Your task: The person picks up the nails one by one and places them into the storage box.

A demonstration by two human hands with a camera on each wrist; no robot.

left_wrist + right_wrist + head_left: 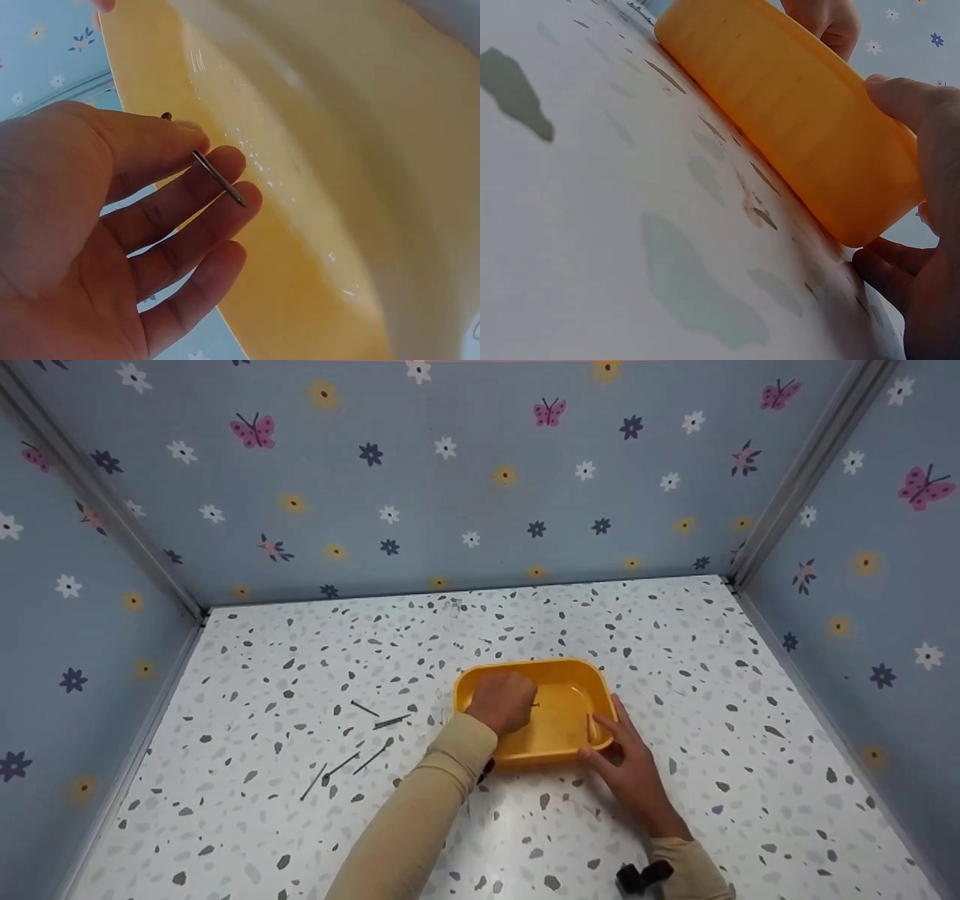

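Nail [220,178] — in left hand [504,701]

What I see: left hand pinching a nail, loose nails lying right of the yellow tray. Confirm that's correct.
No: the loose nails lie left of the yellow tray, as the head view shows. The left hand does pinch a nail.

The box [559,724] looks like smooth plastic, its inside catching glossy glints. The nail [220,178] is smooth, shiny metal; the loose nails [390,722] look metal too. The desk [247,697] has a smooth sheen, the sleeve [405,825] is matt cloth.
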